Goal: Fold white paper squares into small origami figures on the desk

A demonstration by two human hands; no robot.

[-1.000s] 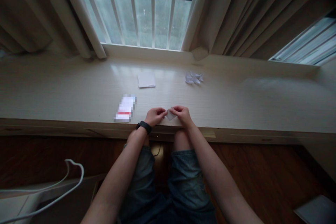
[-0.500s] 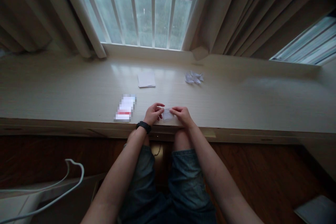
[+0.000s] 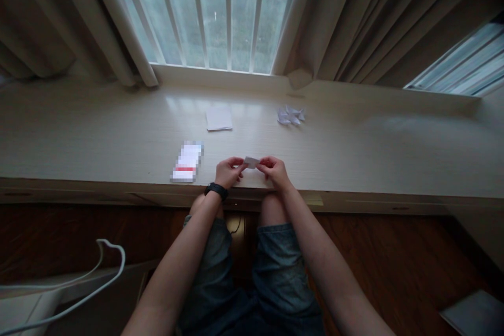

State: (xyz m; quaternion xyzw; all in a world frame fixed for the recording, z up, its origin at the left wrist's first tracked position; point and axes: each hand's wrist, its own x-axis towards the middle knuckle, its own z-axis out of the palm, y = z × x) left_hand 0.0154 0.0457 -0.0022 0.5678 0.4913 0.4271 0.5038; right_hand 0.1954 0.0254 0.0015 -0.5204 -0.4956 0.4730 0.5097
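A small piece of folded white paper [image 3: 251, 163] is stretched between my two hands, just above the front part of the desk. My left hand [image 3: 230, 170], with a black watch on the wrist, pinches its left end between thumb and fingers. At the right end, my right hand [image 3: 273, 170] pinches it the same way. Beyond my hands lies a stack of square white paper [image 3: 219, 118]. Further right is a small group of folded white paper pieces [image 3: 291, 115].
The pale desk [image 3: 354, 157] runs along a barred window [image 3: 212, 26] with beige curtains. A pixelated white and red item [image 3: 187, 161] lies left of my left hand. A white cable [image 3: 118, 257] loops at lower left; a grey flat object [image 3: 474, 315] lies at lower right.
The paper piece has come up off the desk and is now tilted, narrower in view. My right hand's fingers have closed in at its right end.
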